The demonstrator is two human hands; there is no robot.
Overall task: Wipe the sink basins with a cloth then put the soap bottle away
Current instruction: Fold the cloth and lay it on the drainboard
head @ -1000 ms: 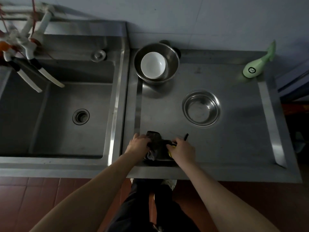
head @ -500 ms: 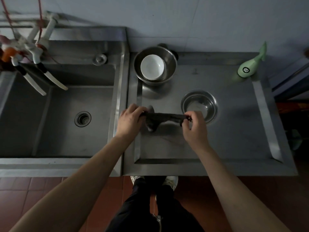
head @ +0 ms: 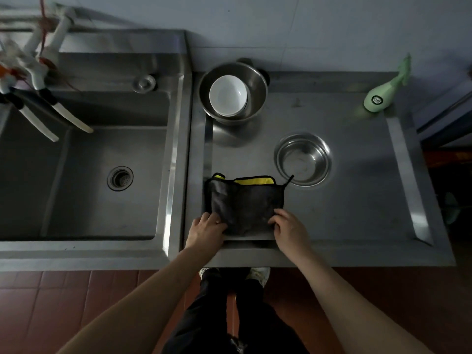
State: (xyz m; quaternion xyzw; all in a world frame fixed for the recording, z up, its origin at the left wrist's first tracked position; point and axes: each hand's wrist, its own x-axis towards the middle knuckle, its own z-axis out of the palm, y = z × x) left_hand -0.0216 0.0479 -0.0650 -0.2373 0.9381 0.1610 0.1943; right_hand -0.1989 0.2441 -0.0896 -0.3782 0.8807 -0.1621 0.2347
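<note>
Grey cloth [head: 245,203] with a yellow underside now lies spread flat on the near-left part of the steel drainboard [head: 357,200]; half a second ago it was stretched as a twisted rope in the air between both hands, and before that bunched at the near edge. Left hand [head: 206,228] pinches the near-left corner, fingers curled onto the fabric; right hand [head: 290,227] pinches the near-right corner the same way. Judgement: cloth is being laid out or folded, so wiping of the left basin [head: 84,175] has probably not started, or this is the tidy-up after it; cannot tell which. Soap bottle [head: 383,93], pale green, smooth plastic, tapering to a thin nozzle, stands tilted at the far-right corner of the drainboard, well apart from both hands, not yet put away. Cloth looks soft, matte, black-edged, with a small loop at its far-right corner. Left basin is deep brushed steel with a round drain [head: 120,178] and white taps [head: 33,80] above its far-left side. Small shiny steel bowl [head: 303,159] sits just beyond the cloth to the right; a white bowl [head: 228,95] is nested in a bigger steel bowl [head: 258,85] at the far side.
</note>
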